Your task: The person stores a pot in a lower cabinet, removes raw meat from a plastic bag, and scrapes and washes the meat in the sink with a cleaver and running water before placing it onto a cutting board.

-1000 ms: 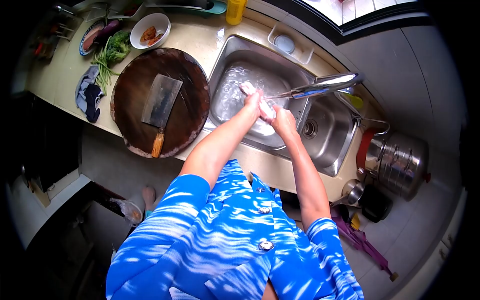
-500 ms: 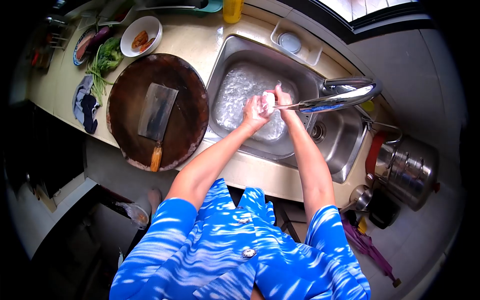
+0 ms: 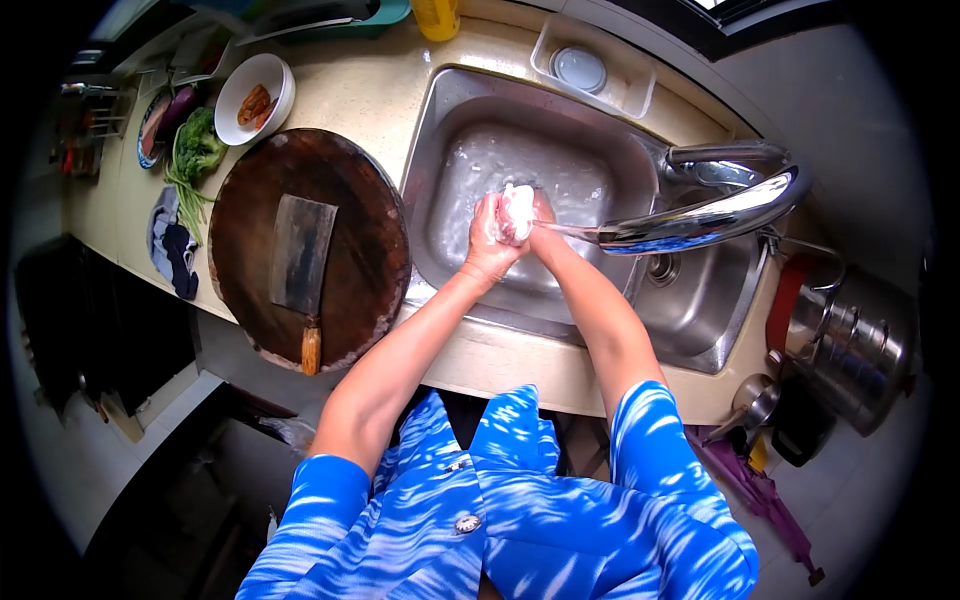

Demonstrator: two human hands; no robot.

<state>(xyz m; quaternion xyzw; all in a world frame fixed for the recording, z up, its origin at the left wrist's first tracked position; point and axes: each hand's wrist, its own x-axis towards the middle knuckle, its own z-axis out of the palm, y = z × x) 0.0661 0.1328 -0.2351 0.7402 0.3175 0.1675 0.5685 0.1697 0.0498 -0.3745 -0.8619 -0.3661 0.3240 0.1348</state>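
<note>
Over the large sink basin (image 3: 440, 130), both hands are closed round a pink-and-white piece of raw meat (image 3: 517, 212). My left hand (image 3: 488, 243) grips its left side, fingers curled against it. On the other side my right hand (image 3: 543, 222) presses in, partly hidden behind the meat and the faucet's stream. The chrome faucet (image 3: 700, 222) reaches in from the right, its spout close to my right wrist. Rippling water covers the bottom of the basin.
Left of the sink, a cleaver (image 3: 302, 255) lies on a round wooden chopping board (image 3: 370, 240). Beyond are a white bowl (image 3: 283, 100) with food, green vegetables (image 3: 197, 145) and cloths (image 3: 175, 245). A smaller basin (image 3: 700, 310) and a steel pot (image 3: 850, 335) are on the right.
Both hands have shifted slightly left and nearer my body with the meat, which now shows more of its white side. The view has moved, and the water's surface bubbles less.
</note>
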